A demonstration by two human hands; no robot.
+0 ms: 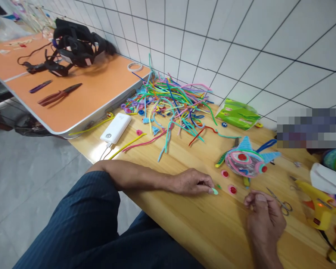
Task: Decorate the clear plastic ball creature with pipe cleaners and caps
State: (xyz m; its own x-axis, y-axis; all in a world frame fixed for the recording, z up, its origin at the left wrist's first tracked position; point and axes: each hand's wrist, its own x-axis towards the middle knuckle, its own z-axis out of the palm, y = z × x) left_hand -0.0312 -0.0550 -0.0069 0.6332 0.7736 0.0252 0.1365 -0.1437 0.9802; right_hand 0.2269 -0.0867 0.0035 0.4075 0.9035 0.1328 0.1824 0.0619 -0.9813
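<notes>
My left hand (pixel 193 182) rests on the wooden table, thumb and fingertips pinched on a small flat pale-green piece (pixel 215 191). A tiny darker green bit (pixel 218 186) lies just beyond it. My right hand (pixel 265 215) is closed, thumb against the curled fingers; anything inside is hidden. Between and beyond the hands are two pink-and-red coiled discs, one nearer (pixel 233 189) and one farther (pixel 225 173). Behind them sits a pipe-cleaner figure (pixel 248 164) with blue points, a grey body and red round parts. Small scissors (pixel 282 203) lie open-bladed by my right hand.
Loose pipe cleaners (pixel 175 99) are heaped by the tiled wall. A white power bank (pixel 115 128) with a cable lies left; a green packet (pixel 237 114) lies behind. A yellow glue gun (pixel 320 205) is at right. An orange table (pixel 81 102) holds pliers (pixel 58 95) and a headset (pixel 78 45).
</notes>
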